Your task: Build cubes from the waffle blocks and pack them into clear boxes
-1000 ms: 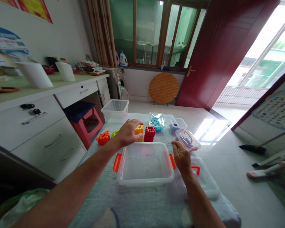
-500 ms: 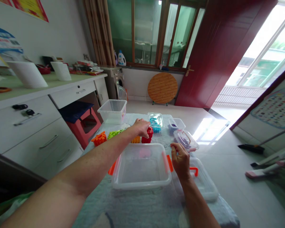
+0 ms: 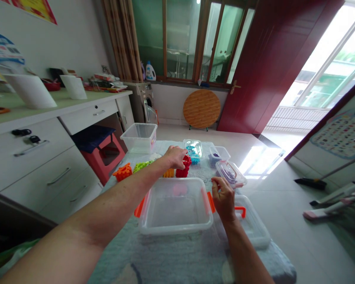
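My left hand (image 3: 175, 157) reaches over the far side of a clear plastic bin (image 3: 177, 229) with orange side latches. Its fingers are closed on a red plastic toy block (image 3: 187, 161) at the top of a small red pile. My right hand (image 3: 223, 193) hovers by the bin's right latch, fingers curled, with nothing visible in them. Beyond the bin, orange blocks (image 3: 123, 172), lime-green blocks (image 3: 142, 166) and yellow-orange blocks (image 3: 169, 172) stand in a row, partly hidden by my left arm. Inside the bin no blocks show.
A clear tub (image 3: 139, 138) stands at the far left. Blue pieces (image 3: 192, 154) lie by a clear lid, and a small box (image 3: 220, 154) holds purple pieces. On the right are a handled lid (image 3: 230, 173) and a larger lid with an orange handle (image 3: 254, 223). A red stool (image 3: 111, 150) stands left.
The red block under my left fingers looks slightly tilted and raised. My right hand stays almost in place. The view has shifted very slightly.
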Demonstrator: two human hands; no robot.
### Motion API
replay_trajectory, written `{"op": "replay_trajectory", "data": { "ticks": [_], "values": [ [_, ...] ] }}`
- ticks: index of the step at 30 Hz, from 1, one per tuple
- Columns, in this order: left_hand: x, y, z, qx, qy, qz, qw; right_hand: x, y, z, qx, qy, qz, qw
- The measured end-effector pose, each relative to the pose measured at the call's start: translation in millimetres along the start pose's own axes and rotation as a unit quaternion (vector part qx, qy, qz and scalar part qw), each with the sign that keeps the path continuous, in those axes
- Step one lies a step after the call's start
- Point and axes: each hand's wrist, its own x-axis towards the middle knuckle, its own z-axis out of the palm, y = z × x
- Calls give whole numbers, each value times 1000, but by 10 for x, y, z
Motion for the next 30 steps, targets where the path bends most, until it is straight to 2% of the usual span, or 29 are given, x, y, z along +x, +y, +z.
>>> {"op": "replay_trajectory", "data": {
  "ticks": [4,7,10,12,16,20,24,30],
  "values": [
    [-115,-5,-202,-26,65,23,997,3,-9,0,-4,-3,-3,1000],
    [-319,58,-380,-58,96,51,992,4,-17,-3,-6,-3,-3,1000],
    [-613,187,-494,-106,92,94,986,8,-27,-7,-2,1,-4,1000],
    [-813,296,-501,-139,63,119,981,11,-34,-8,1,0,-6,1000],
    [-1077,512,-320,-147,-26,118,982,14,-44,-9,0,-3,-3,1000],
    [-1109,685,2,-99,-102,94,985,9,-50,-12,-6,-3,2,1000],
    [-1032,787,237,-83,-141,90,982,3,-46,-13,-7,-4,6,1000],
    [-958,790,355,-78,-160,64,982,1,-33,-10,-7,-11,5,1000]
  ]
}}
